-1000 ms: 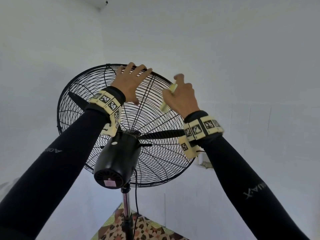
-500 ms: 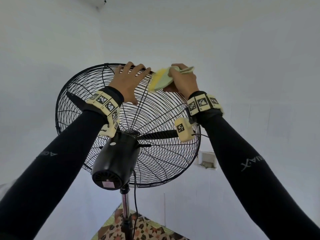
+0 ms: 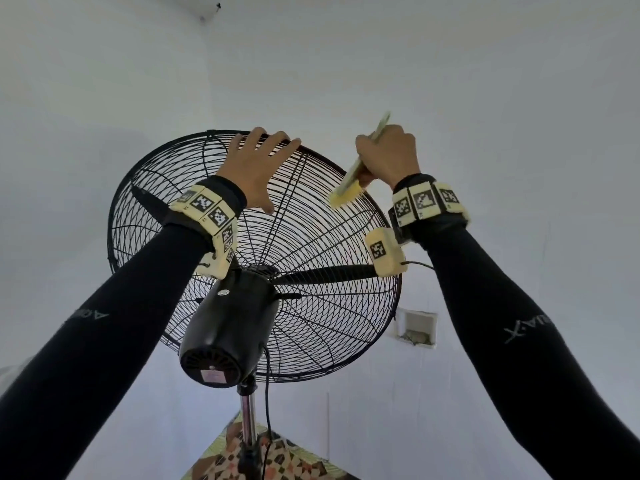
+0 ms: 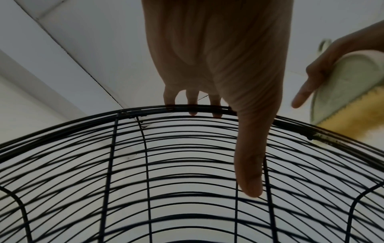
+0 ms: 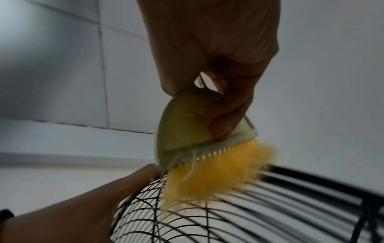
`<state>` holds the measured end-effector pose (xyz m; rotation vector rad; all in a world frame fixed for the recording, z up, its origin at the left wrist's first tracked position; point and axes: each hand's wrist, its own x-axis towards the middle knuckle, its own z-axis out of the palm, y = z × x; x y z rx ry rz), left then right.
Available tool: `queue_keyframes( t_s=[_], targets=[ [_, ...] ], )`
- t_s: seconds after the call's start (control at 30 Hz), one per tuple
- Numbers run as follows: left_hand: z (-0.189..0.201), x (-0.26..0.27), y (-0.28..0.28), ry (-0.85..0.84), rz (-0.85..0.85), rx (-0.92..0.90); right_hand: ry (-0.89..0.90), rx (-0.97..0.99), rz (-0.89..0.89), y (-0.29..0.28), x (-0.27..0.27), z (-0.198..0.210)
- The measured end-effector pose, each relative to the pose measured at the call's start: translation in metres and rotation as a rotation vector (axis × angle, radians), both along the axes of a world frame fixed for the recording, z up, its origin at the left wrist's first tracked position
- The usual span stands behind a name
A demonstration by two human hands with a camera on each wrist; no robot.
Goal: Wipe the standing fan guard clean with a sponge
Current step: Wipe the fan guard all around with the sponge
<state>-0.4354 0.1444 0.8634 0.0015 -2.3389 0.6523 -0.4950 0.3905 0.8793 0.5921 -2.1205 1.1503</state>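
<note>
Left hand (image 3: 258,168), spread flat on the top of the fan guard (image 3: 311,271), with the fingers (image 4: 192,105) hooked just over the upper rim and the thumb lying down across the rear wires; judged purpose, to brace the fan head so that it does not rock or swivel under the wiping strokes. Right hand (image 3: 388,157), to the right of the left hand along the same rim, curled round the sponge (image 3: 346,194), which is a pale green plastic holder with a fuzzy yellow pad (image 5: 209,174) along its lower edge; the fingers (image 5: 220,121) pinch the holder from both sides. The holder is held on edge, pad downward, so that the soft fibres meet the wires at the upper right of the guard; in the right wrist view the pad touches the rim wires, and some fibres appear to reach between them. Below the guard's centre, the black motor housing (image 3: 228,323) faces the camera, showing that the rear of the guard is being worked on. Below the housing, the chrome pole (image 3: 247,420) and a hanging cord (image 3: 266,393) run down to a patterned floor (image 3: 277,462). To the right of the guard, a small wall box (image 3: 415,327) sits on the white wall. Judged stage: wiping in progress along the upper rim, most of the guard not yet reached.
</note>
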Motion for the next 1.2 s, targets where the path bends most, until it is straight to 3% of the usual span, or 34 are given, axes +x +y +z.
queue_keyframes(
  t_s=[0.1, 0.23, 0.33, 0.47, 0.53, 0.67, 0.73, 0.8, 0.87, 0.93, 1.0, 1.1, 1.2],
  targets=[
    [0.001, -0.005, 0.001, 0.002, -0.023, -0.02, -0.022, 0.073, -0.079, 0.011, -0.003, 0.002],
    [0.0, -0.01, 0.009, 0.003, -0.03, -0.044, 0.137, 0.077, -0.131, 0.007, 0.006, 0.018],
    [0.0, -0.008, 0.008, 0.015, -0.028, -0.046, 0.171, -0.052, 0.053, -0.012, 0.013, 0.024],
    [-0.001, -0.003, 0.004, 0.008, -0.023, -0.033, -0.077, -0.232, 0.212, -0.014, -0.016, 0.005],
    [-0.001, -0.003, 0.004, 0.008, -0.019, -0.032, -0.08, -0.213, 0.096, -0.001, -0.006, -0.009],
    [-0.001, -0.003, 0.008, -0.003, -0.021, -0.04, -0.048, 0.007, -0.168, 0.031, -0.006, -0.039],
    [-0.001, -0.003, 0.01, -0.002, -0.022, -0.037, -0.037, 0.031, -0.214, 0.029, 0.0, -0.037],
    [-0.002, -0.002, 0.008, 0.002, -0.03, -0.026, 0.01, -0.011, -0.161, 0.015, 0.008, -0.024],
    [-0.002, -0.001, 0.004, 0.015, -0.036, -0.021, 0.047, -0.132, 0.024, -0.004, 0.012, -0.01],
    [-0.003, 0.0, 0.002, 0.026, -0.042, -0.031, -0.037, -0.303, 0.225, -0.014, 0.011, -0.006],
    [-0.003, -0.001, 0.003, 0.033, -0.049, -0.039, -0.089, -0.299, 0.265, -0.006, -0.01, -0.018],
    [-0.003, -0.003, 0.007, 0.014, -0.043, -0.033, -0.163, -0.316, 0.115, 0.02, -0.003, -0.042],
    [-0.002, -0.005, 0.007, -0.005, -0.029, -0.019, -0.193, -0.11, -0.1, 0.052, -0.018, -0.06]
  ],
)
